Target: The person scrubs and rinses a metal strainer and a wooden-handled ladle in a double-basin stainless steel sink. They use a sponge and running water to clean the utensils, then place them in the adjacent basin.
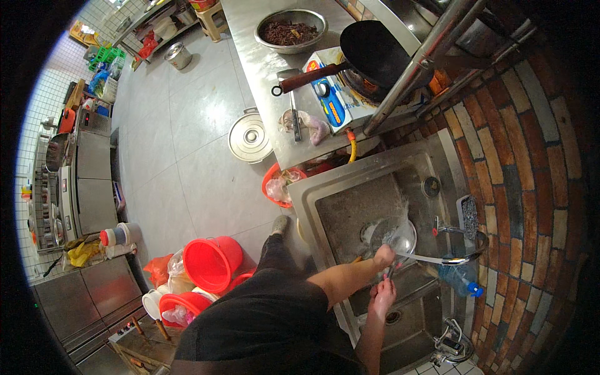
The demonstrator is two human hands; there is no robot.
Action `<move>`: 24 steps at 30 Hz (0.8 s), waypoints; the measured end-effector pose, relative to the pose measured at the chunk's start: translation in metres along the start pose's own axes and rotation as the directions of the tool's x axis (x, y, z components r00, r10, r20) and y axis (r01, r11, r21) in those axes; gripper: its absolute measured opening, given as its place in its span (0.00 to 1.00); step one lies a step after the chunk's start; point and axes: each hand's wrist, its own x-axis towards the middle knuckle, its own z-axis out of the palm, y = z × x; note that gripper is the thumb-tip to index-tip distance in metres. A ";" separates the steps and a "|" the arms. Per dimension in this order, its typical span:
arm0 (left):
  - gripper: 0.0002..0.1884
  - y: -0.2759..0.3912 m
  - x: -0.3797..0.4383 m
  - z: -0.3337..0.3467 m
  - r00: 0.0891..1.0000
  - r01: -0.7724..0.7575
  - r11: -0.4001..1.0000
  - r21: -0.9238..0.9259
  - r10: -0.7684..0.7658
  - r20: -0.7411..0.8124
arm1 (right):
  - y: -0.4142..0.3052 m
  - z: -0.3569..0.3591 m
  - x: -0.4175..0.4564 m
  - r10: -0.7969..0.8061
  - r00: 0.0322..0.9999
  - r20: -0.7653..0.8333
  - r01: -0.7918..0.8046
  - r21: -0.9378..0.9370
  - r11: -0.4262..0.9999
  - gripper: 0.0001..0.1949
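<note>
My left hand (384,256) grips a round, shiny metal utensil (407,238), perhaps a ladle or a strainer, low over the steel sink (361,201). Just below it in the picture, my right hand (383,295) has its fingers closed around what looks like the utensil's handle; my fingers partly hide it. From the curved faucet (461,259) a stream of water runs to the utensil beside my left hand, and spray fans out over the basin floor. A drain (368,232) lies partly behind the utensil.
Beside the sink, a steel table (253,42) bears a bowl of dark food (288,33), a portable gas stove (328,93) with a black wok (375,51), and a spatula (295,124). A blue-capped bottle (457,279) stands by the faucet. Red buckets (211,262) stand on the floor.
</note>
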 end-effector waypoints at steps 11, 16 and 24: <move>0.12 -0.003 0.000 -0.051 0.838 -0.489 0.669 0.559 0.183 0.514 | 0.025 -0.072 0.088 0.335 0.942 -0.014 -0.335 0.006 0.942 0.06; 0.20 0.085 0.076 -0.094 0.951 -0.292 0.896 0.334 0.235 0.203 | 0.071 -0.124 0.075 0.179 0.960 -0.213 -0.157 0.116 0.981 0.11; 0.22 0.111 0.127 0.013 0.810 -0.440 0.848 -0.295 0.517 0.278 | 0.127 -0.196 0.078 0.206 0.970 0.131 -0.241 0.387 0.890 0.18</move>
